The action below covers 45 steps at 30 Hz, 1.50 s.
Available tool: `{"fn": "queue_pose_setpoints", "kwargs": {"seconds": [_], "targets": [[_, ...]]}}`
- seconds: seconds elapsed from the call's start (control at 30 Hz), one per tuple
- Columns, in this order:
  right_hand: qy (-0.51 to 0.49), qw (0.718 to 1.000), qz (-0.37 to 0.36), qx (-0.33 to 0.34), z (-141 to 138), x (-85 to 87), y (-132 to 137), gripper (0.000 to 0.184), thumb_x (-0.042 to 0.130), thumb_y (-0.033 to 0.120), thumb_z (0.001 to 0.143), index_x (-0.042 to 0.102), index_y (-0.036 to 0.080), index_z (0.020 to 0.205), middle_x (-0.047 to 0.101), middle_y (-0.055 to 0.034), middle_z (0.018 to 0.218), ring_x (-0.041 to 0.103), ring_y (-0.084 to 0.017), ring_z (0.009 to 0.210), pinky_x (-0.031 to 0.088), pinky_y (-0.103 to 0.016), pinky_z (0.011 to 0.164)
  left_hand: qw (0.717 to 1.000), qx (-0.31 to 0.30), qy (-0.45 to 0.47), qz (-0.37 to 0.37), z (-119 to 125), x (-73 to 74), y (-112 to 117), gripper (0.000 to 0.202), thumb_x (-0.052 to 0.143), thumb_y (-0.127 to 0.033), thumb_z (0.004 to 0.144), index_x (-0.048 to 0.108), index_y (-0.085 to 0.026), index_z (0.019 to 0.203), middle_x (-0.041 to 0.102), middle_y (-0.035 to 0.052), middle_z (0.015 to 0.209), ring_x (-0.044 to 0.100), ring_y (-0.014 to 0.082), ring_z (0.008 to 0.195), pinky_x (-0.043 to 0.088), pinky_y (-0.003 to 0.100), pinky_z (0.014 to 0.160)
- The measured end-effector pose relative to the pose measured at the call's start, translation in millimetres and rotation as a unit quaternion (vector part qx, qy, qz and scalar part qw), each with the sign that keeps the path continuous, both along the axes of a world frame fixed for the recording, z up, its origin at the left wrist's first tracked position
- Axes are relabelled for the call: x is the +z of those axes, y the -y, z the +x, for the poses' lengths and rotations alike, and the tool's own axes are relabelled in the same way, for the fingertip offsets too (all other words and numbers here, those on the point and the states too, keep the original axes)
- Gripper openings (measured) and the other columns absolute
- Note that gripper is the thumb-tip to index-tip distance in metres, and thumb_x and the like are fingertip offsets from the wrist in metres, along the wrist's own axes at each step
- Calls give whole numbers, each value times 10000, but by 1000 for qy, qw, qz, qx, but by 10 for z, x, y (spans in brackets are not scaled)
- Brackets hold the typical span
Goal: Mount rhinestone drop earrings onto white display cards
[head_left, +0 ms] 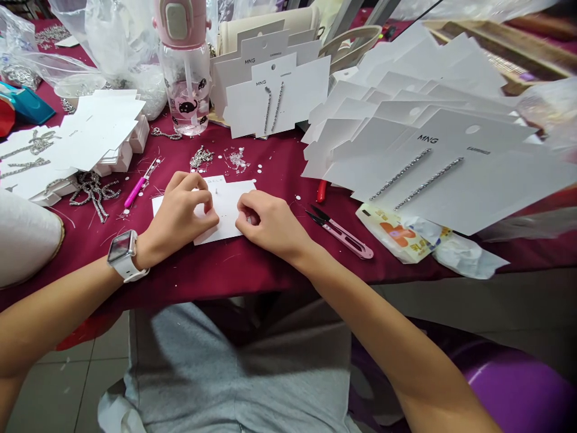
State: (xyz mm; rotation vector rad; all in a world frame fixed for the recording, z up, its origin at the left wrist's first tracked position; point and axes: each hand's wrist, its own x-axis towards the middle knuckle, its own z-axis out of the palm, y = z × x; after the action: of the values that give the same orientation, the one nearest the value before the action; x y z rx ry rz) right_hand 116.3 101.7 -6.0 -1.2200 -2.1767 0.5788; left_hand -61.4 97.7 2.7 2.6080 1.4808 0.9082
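On maroon cloth [252, 264], white card [231, 195] lies flat. Left hand [177, 213], above it: thumb and forefinger tips pressed together, contents not discernible. Right hand [273, 221]: fingers curled at card's right side, grip cannot be told. Risk: uneven pressure could crease or skid card.

"MNG" reads in dark capitals on the large white card [471, 180] right of the right grip [270, 222]. The same letters mark the front upright card [300, 99] beyond that grip and another card [241, 71] just behind it. Smaller print beside each is too blurred to read.
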Motion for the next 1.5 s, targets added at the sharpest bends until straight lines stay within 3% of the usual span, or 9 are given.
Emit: {"fn": "queue_pose_setpoints", "kwargs": {"seconds": [0.33, 0.63, 0.87, 1.07, 1.23, 1.5], "targets": [[-13, 999, -42, -28, -7, 10, -15, 169, 488, 131, 613, 336, 182, 559, 444, 23, 597, 380, -83, 556, 302, -217, 542, 994, -17, -80, 77, -9, 37, 42, 117, 551, -209, 770, 585, -165, 667, 564, 47, 840, 445, 195, 887, 415, 340, 779], [-73, 995, -66, 7, -9, 8, -36, 72, 476, 184, 723, 494, 168, 654, 531, 10, 668, 415, -81, 566, 340, -220, 579, 995, -91, 0, -45, 1, -6, -32, 143, 521, -282, 815, 625, -185, 790, 601, 28, 832, 510, 146, 820, 407, 289, 796], [-98, 990, -102, 13, -6, 28, -58, 104, 490, 231, 767, 538, 163, 706, 561, 22, 690, 385, -61, 524, 321, -214, 553, 991, -118, 17, -60, 11, -31, -63, 155, 524, -278, 822, 631, -166, 805, 630, 38, 813, 540, 141, 778, 421, 265, 745], [-96, 990, -100, 20, -10, 20, -57, 109, 482, 242, 795, 554, 169, 759, 574, 24, 715, 389, -61, 526, 323, -210, 557, 991, -94, 30, -86, 24, -27, -43, 92, 577, -252, 787, 589, -165, 812, 633, 16, 760, 552, 135, 742, 425, 256, 704], [-85, 992, -95, 19, -13, -5, -64, 124, 489, 273, 806, 575, 184, 796, 588, 25, 741, 414, -70, 557, 333, -214, 582, 983, -59, 87, -148, 41, -8, -22, 250, 609, -208, 748, 492, -162, 964, 613, 10, 803, 586, 125, 752, 437, 247, 689], [-74, 992, -103, 18, -20, 7, -48, 159, 468, 302, 821, 580, 193, 850, 601, 17, 771, 449, -81, 590, 340, -221, 594, 986, -34, 87, -138, 11, -85, -94, 146, 608, -298, 747, 649, -174, 814, 646, 13, 745, 553, 124, 700, 428, 249, 660]]}}
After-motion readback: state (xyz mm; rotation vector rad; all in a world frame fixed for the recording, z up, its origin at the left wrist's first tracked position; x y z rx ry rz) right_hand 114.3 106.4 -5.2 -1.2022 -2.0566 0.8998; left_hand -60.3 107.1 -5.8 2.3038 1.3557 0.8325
